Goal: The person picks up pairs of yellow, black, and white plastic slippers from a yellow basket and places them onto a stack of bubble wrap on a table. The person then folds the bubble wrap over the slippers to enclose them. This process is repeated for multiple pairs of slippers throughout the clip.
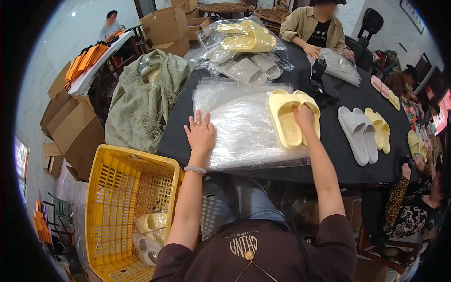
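Observation:
My left hand point(201, 134) lies flat on a stack of clear plastic bags point(244, 124), fingers spread and holding nothing. Over the right side of that stack is a pair of pale yellow slippers point(283, 113), side by side with toes pointing away from me. My right hand point(304, 117) grips the slippers at their inner edges, its fingertips tucked inside and partly hidden. To the right, a grey pair of slippers point(356, 134) rests on the black tabletop point(331, 167), with a smaller yellow pair point(378, 128) right beside it.
Bagged slippers point(249, 41) are heaped at the table's far side. A yellow crate point(105, 211) with bagged slippers stands at my left, below a green woven sack point(141, 103). Across the table a person point(315, 30) handles clear bags near a black device point(322, 82). Cardboard boxes point(77, 134) stand far left.

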`<action>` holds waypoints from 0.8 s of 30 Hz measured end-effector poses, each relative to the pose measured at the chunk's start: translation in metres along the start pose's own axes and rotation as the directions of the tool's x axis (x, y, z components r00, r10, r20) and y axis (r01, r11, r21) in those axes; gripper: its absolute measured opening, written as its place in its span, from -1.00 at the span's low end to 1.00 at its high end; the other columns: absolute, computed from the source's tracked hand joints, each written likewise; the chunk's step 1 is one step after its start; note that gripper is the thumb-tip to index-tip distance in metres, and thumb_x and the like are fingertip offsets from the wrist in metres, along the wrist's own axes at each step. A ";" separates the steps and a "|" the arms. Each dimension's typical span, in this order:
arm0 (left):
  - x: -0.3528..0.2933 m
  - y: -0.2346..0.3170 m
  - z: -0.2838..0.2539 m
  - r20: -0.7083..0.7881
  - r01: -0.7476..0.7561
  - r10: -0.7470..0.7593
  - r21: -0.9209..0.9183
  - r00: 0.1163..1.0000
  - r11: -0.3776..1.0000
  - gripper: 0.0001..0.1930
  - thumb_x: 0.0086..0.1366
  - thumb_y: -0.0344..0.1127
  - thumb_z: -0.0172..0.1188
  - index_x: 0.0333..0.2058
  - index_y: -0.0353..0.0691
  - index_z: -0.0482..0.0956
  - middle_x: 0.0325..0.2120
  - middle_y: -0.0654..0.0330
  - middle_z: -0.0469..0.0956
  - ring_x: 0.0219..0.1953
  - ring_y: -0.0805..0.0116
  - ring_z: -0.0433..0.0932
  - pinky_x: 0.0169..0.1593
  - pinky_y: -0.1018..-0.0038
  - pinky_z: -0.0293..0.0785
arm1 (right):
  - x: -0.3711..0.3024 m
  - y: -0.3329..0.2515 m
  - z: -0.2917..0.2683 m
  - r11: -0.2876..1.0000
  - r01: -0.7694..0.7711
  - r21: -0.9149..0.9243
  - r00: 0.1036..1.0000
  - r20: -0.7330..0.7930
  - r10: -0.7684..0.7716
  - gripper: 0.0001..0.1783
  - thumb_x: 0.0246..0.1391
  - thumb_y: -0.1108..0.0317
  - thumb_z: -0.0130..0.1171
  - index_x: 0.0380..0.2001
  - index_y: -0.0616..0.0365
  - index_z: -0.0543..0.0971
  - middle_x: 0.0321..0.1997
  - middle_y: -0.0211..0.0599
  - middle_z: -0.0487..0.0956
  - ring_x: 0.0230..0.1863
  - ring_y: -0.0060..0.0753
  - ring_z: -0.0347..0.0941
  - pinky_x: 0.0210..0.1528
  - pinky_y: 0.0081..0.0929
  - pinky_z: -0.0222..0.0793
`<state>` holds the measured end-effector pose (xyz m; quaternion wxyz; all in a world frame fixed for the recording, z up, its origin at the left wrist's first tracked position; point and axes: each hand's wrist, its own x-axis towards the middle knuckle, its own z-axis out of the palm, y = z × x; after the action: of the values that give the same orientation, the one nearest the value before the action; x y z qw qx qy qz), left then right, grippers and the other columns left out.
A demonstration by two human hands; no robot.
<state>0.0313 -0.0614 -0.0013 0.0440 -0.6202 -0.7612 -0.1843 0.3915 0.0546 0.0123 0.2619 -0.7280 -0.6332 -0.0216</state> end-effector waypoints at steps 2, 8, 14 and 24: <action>0.000 0.000 -0.001 0.002 0.004 -0.004 0.000 1.000 1.000 -0.53 0.30 -0.10 -0.23 0.20 0.12 0.26 0.29 0.14 0.06 0.30 -0.03 0.02 0.27 -0.06 -0.10 | 0.004 0.002 -0.007 1.000 0.029 -0.009 0.999 -0.033 -0.029 -0.54 -0.01 0.04 0.11 -0.33 0.32 0.54 -0.20 0.08 0.54 -0.11 0.05 0.46 -0.01 -0.12 0.30; -0.004 0.006 -0.012 0.026 0.033 -0.032 -0.030 0.999 0.999 -0.47 0.29 0.05 -0.18 0.20 0.07 0.27 0.29 0.15 0.05 0.31 -0.01 0.01 0.28 -0.03 -0.12 | -0.030 -0.085 -0.036 0.943 0.283 0.178 0.959 -0.018 -0.284 -0.63 -0.06 0.17 0.18 -0.44 0.35 0.54 -0.35 0.06 0.54 -0.29 0.05 0.49 -0.21 -0.17 0.40; 0.000 -0.003 -0.004 0.018 0.021 -0.021 0.001 1.000 1.000 -0.39 0.25 0.20 -0.14 0.21 0.08 0.25 0.30 0.18 0.02 0.32 0.08 0.01 0.29 0.04 -0.11 | -0.102 -0.131 0.010 0.844 0.495 0.209 0.861 0.019 -0.509 -0.48 0.08 0.08 0.04 -0.14 0.40 0.48 -0.05 0.11 0.49 0.08 -0.08 0.36 0.18 -0.18 0.14; -0.004 0.003 -0.012 0.030 0.011 -0.011 0.012 0.999 1.000 -0.35 0.24 0.27 -0.16 0.21 0.07 0.26 0.30 0.13 0.03 0.31 0.05 0.01 0.29 0.05 -0.11 | -0.051 -0.073 -0.023 0.945 0.276 0.174 0.944 0.136 -0.301 -0.52 0.06 0.08 0.07 -0.23 0.39 0.49 -0.13 0.15 0.51 -0.02 0.05 0.41 0.09 -0.15 0.23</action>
<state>0.0335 -0.0689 0.0089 0.0352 -0.6186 -0.7662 -0.1704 0.3204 0.0031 0.0396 0.2590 -0.6042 -0.7521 0.0474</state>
